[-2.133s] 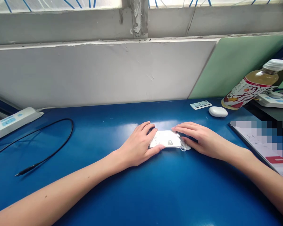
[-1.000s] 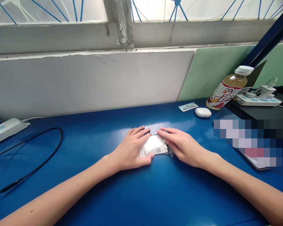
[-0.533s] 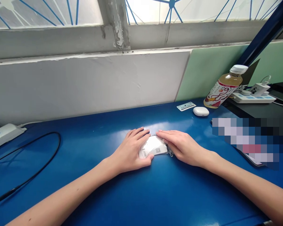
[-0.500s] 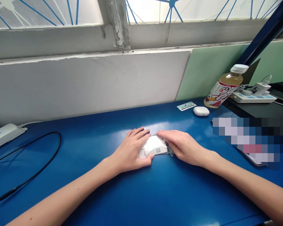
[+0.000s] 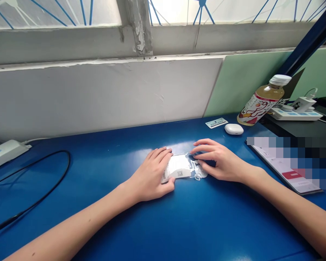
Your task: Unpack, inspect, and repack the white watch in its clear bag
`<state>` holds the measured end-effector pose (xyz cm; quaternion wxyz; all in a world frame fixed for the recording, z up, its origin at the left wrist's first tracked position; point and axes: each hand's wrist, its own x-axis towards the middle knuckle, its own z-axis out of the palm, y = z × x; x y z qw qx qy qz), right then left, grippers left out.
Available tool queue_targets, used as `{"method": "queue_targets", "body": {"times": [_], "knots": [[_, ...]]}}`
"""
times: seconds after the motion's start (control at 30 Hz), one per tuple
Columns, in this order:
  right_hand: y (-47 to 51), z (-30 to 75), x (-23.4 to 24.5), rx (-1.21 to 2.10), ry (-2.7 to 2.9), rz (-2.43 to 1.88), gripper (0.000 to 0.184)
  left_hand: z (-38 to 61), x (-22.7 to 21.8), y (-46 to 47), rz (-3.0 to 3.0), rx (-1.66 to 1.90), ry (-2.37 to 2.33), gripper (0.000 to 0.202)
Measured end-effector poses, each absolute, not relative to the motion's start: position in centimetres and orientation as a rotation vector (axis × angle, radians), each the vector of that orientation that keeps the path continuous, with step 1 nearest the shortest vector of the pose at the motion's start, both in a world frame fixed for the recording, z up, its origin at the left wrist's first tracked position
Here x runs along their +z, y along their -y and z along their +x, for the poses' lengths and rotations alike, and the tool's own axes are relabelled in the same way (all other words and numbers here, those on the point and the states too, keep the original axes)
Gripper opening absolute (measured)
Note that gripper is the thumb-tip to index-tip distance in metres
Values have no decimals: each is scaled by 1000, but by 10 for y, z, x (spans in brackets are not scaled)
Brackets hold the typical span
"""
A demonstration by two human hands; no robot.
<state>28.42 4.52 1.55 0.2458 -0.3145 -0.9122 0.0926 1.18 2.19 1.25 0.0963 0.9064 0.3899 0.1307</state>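
A white card in a clear plastic sleeve (image 5: 178,166) lies flat on the blue table, with a printed square code at its lower right. My left hand (image 5: 153,175) holds its left end, the fingers along the top side and the thumb at the bottom edge, hiding that end. At the sleeve's right end are a small ball chain (image 5: 197,177) and a pale rounded piece (image 5: 203,172). Over that end hovers my right hand (image 5: 220,159), fingers apart and slightly bent. The fingertips are close to the sleeve; whether they touch it I cannot tell.
A phone (image 5: 285,170), partly blurred out, lies at right. Behind it are a white earbud case (image 5: 234,129), a small card (image 5: 216,123), a drink bottle (image 5: 260,101) and a power strip (image 5: 296,114). A black cable (image 5: 67,163) and another power strip (image 5: 7,154) are at left.
My right hand has shifted right and its fingers have spread, uncovering the sleeve's right end with the chain and rounded piece. My left hand stays on the sleeve. The view has shifted slightly.
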Motion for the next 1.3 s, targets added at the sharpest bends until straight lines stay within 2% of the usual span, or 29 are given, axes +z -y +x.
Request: {"method": "queue_targets", "body": {"times": [0.2,0.4,0.67,1.0,1.3], "knots": [[-41,280,14,374,2524,-872,28,11,11,-23,2660,415,-1153,64],[-40,278,12,474,2501,-874,30,10,12,-22,2679,383,-1126,56],[-36,271,2,388,2345,-902,22,10,14,-22,2690,327,-1106,58],[-55,301,24,319,2550,-874,18,10,13,-22,2697,335,-1121,57],[-47,296,24,434,2505,-954,34,10,12,-23,2679,379,-1125,65]]}}
